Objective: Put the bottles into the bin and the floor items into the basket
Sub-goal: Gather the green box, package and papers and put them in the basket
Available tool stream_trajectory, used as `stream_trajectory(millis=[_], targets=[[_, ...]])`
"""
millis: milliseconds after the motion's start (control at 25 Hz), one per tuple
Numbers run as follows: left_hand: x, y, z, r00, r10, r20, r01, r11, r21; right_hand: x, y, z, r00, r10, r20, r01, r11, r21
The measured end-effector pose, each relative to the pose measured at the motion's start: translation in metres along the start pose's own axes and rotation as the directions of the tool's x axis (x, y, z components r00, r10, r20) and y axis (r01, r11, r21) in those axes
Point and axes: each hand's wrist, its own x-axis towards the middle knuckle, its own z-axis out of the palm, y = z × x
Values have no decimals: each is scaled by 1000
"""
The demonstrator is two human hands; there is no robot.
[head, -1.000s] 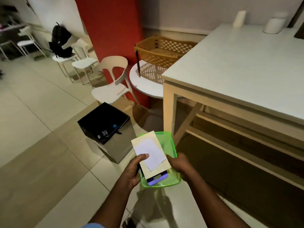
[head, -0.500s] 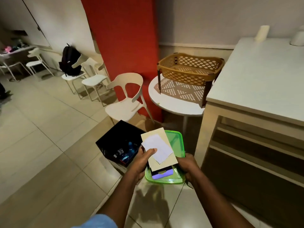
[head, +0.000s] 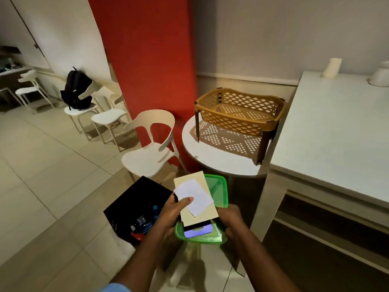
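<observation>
Above the tiled floor my left hand (head: 171, 216) and right hand (head: 231, 218) grip a green plastic lid (head: 219, 192) stacked with beige card (head: 195, 199) and white paper (head: 193, 196)

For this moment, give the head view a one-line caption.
Both hands carry a green container stacked with cards toward the empty basket; bottles lie in the black bin.

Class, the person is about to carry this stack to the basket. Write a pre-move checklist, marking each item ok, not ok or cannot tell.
1. Left hand pins the white paper and beige card with its thumb: ok.
2. Right hand grips the green container at its edge: ok.
3. Basket on the round table looks empty, room inside: ok.
4. Bottles already in the black bin: ok.
5. Stack secure underneath: cannot tell.
</observation>
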Motion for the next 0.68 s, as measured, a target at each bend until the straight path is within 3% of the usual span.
stream_trajectory(millis=[360, 680], targets=[[80, 86, 25, 996, 73, 49, -71, 996, -51, 64, -96, 34, 996, -86, 28, 85, 995, 49], [204, 182, 48, 970, 64, 235, -66, 998, 2, 141, -190, 79, 993, -100, -57, 106, 989, 104]])
